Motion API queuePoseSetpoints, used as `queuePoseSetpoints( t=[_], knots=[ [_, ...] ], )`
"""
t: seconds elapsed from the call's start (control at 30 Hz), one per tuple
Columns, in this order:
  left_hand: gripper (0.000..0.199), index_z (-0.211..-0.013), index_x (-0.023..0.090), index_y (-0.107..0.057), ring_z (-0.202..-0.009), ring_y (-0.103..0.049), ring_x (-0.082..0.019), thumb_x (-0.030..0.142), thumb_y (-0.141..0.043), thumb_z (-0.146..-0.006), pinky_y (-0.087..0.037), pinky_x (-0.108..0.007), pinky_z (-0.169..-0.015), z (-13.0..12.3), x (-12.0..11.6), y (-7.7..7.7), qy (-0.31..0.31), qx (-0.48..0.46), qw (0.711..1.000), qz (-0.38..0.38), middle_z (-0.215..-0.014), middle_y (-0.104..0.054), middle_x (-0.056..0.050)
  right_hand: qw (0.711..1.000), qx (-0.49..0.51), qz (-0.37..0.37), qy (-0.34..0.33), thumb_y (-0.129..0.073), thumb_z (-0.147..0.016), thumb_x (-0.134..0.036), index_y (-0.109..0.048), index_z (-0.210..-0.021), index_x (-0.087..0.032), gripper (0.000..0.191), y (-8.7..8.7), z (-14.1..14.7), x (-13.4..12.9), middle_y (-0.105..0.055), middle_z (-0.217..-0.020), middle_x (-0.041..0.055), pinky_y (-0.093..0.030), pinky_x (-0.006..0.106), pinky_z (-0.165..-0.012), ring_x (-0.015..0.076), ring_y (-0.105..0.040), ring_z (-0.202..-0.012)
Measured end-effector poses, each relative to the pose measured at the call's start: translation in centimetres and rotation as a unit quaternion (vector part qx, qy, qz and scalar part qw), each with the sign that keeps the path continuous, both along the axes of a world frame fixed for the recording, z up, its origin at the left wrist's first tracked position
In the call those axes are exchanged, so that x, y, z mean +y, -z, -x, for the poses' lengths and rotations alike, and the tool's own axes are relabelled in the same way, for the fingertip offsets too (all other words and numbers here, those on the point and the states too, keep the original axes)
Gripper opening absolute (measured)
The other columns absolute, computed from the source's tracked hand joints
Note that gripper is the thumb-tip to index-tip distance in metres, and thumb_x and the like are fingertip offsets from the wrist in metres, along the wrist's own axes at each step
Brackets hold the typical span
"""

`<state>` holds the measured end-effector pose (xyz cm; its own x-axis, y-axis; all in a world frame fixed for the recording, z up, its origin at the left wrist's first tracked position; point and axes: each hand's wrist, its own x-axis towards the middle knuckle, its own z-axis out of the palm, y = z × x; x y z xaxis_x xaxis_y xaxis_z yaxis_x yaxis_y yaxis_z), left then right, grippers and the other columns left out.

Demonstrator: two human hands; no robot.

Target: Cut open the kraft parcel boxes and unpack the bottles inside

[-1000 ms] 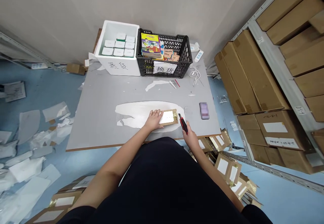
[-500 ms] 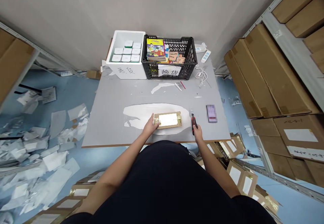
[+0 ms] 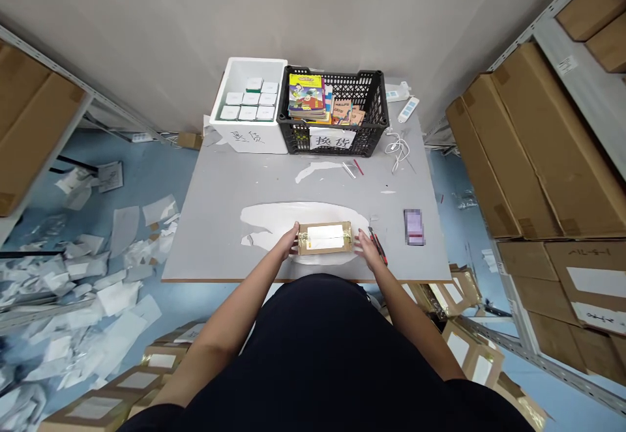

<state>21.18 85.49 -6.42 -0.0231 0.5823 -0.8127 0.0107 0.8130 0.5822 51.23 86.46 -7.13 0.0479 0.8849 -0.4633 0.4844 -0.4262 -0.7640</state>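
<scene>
At the far left, loose paper scraps [image 3: 117, 295] are covering much of the floor [image 3: 180, 302]; in my judgement, a step onto them could be slippery.

On the counter [image 3: 205, 223], the left hand [image 3: 286, 244] is standing at the left end of a small cardboard box [image 3: 325, 238]. Its grip is showing spread fingers, but whether they are touching the box, I cannot tell. The box is lying flat on a white patch [image 3: 268, 214], between the two hands, near the front edge. Its shiny tape [image 3: 347, 235] is probably giving little friction, so a lift from only one end could be letting it tilt or slip.

Just beyond the right end, the right hand [image 3: 369, 253] is hovering with its grip spread, holding nothing; a small gap is separating its fingers from the box.

A red and black knife [image 3: 378, 247] is lying right beside this hand. How far the blade is sticking out is too small to tell. A careless sideways movement could be cutting the hand, or pushing the knife over the front edge.

Farther right, a phone [image 3: 414, 227] is lying well apart from the box; probably only a wide arm sweep could be knocking it.
</scene>
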Motion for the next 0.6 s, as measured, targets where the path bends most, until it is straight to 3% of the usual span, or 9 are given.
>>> queuePoseSetpoints(
  t=[0.13,0.3,0.4,0.5,0.6],
  knots=[
    [0.072,-0.121,0.028,-0.054,-0.109,-0.062,-0.027,0.082,-0.032,-0.08,-0.053,-0.039,-0.075,-0.2,1.8,-0.5,-0.001,0.005,0.999,-0.043,-0.13,-0.059,-0.01,0.986,0.155,0.063,-0.007,-0.016,-0.096,-0.059,-0.047,-0.138,-0.026,0.062,-0.9,2.7,2.2,-0.068,-0.109,0.0081,-0.052,0.033,-0.076,0.0195,-0.065,-0.093],
    [0.054,-0.13,0.031,-0.047,-0.113,-0.06,-0.023,0.065,-0.035,-0.09,-0.052,-0.04,-0.084,-0.5,3.5,-0.7,-0.039,0.003,0.985,-0.168,-0.133,-0.058,-0.008,0.978,0.203,-0.002,0.041,-0.019,-0.094,-0.062,-0.046,-0.135,-0.025,0.061,-2.0,3.0,4.9,-0.059,-0.129,0.0089,-0.052,0.03,-0.081,0.0195,-0.059,-0.112],
    [0.051,-0.14,0.027,-0.036,-0.12,-0.056,-0.022,0.045,-0.043,-0.093,-0.049,-0.039,-0.091,-1.0,4.0,0.3,-0.023,0.058,0.973,-0.222,-0.138,-0.053,-0.011,0.976,0.208,-0.009,0.066,-0.038,-0.09,-0.06,-0.047,-0.131,-0.025,0.055,-1.5,3.0,6.2,-0.056,-0.132,0.009,-0.051,0.031,-0.086,0.0202,-0.056,-0.117],
    [0.063,-0.147,0.025,-0.027,-0.129,-0.049,-0.021,0.026,-0.048,-0.087,-0.046,-0.037,-0.096,-1.0,3.9,1.6,0.011,0.075,0.966,-0.246,-0.147,-0.043,-0.013,0.973,0.219,0.025,0.075,-0.056,-0.083,-0.05,-0.041,-0.139,-0.024,0.063,-0.3,3.0,6.7,-0.051,-0.138,0.011,-0.051,0.032,-0.087,0.0205,-0.055,-0.118],
    [0.072,-0.149,0.024,-0.024,-0.128,-0.05,-0.023,0.027,-0.052,-0.083,-0.048,-0.036,-0.094,-0.3,3.9,2.3,0.033,0.076,0.973,-0.215,-0.148,-0.041,-0.014,0.971,0.214,0.082,0.072,-0.057,-0.083,-0.044,-0.027,-0.149,-0.024,0.075,0.6,2.9,6.9,-0.045,-0.143,0.0132,-0.053,0.032,-0.084,0.0198,-0.057,-0.116]
  ],
)
